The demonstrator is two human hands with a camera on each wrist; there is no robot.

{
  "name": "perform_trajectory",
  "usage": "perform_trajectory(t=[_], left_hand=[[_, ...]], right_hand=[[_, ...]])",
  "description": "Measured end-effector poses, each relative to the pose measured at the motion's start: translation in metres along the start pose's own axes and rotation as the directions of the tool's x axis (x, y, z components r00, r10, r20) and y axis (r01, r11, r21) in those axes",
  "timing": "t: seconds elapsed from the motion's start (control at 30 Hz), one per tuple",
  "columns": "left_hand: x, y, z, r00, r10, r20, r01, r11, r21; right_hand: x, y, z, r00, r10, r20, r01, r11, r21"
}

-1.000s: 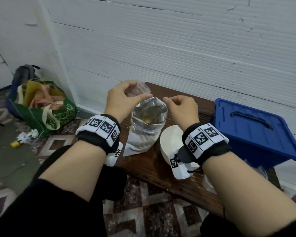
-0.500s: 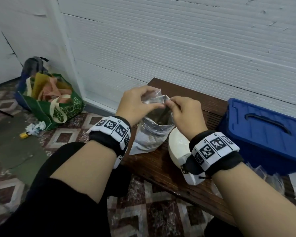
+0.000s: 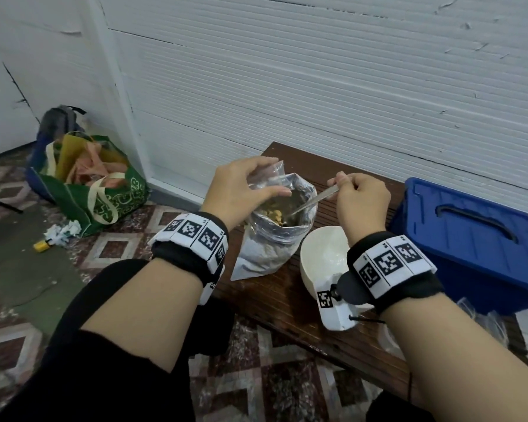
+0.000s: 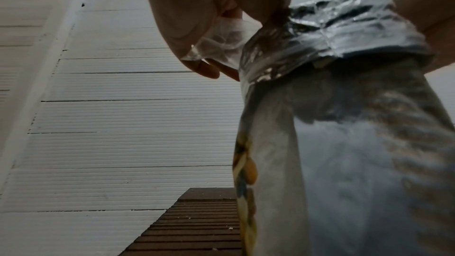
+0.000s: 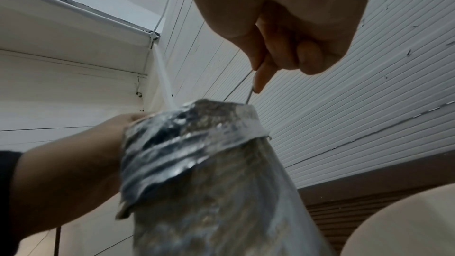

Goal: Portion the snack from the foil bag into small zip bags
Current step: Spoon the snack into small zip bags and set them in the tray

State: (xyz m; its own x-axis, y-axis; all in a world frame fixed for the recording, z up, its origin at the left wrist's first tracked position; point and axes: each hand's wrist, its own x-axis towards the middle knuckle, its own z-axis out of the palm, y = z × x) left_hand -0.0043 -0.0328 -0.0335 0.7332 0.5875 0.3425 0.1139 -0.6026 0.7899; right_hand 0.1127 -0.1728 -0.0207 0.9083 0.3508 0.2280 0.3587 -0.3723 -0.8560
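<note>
While the white ribbed wall (image 3: 317,71) backs a brown slatted bench (image 3: 287,300), the foil bag (image 3: 269,239) stands upright on it, mouth open upward. Right of it sit a blue bin (image 3: 470,245) and a white bowl (image 3: 320,257). The left hand (image 3: 241,190) pinches a clear zip bag (image 3: 273,172) at the rim; the right hand (image 3: 363,202) grips a spoon (image 3: 314,199) slanting down into the mouth.

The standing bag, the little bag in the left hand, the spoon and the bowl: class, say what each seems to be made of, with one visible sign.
Standing bag: metallised foil, crinkled with silvery glints.
Small zip bag, pinched by the left hand: thin clear plastic, see-through.
Spoon, held by the right hand: probably metal, a thin grey shiny handle.
Bowl: smooth glossy white, ceramic or plastic; cannot tell.
</note>
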Motion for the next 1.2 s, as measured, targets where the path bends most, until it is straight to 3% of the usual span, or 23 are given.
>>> perform_trajectory(t=[0.17,0.6,1.0,1.2], left_hand=[[-0.001,0.002,-0.01,1.0,-0.021,0.012,0.021,1.0,-0.005],[-0.001,0.003,-0.02,0.988,-0.058,0.144,0.051,0.998,0.046],[0.0,0.012,-0.009,0.988,-0.001,0.154,-0.022,0.989,0.146],[-0.001,0.014,-0.003,0.99,0.03,0.141,-0.039,0.997,0.063]], right_hand=[[0.012,-0.003,-0.012,0.997,0.056,-0.061,-0.053,0.998,0.042],[0.041,-0.021,-0.048,0.985,0.016,-0.171,-0.007,0.999,0.054],[0.033,-0.033,-0.027,0.999,-0.01,-0.043,0.014,0.995,0.099],[0.026,-0.035,-0.02,0.992,-0.123,0.009,0.12,0.982,0.143]])
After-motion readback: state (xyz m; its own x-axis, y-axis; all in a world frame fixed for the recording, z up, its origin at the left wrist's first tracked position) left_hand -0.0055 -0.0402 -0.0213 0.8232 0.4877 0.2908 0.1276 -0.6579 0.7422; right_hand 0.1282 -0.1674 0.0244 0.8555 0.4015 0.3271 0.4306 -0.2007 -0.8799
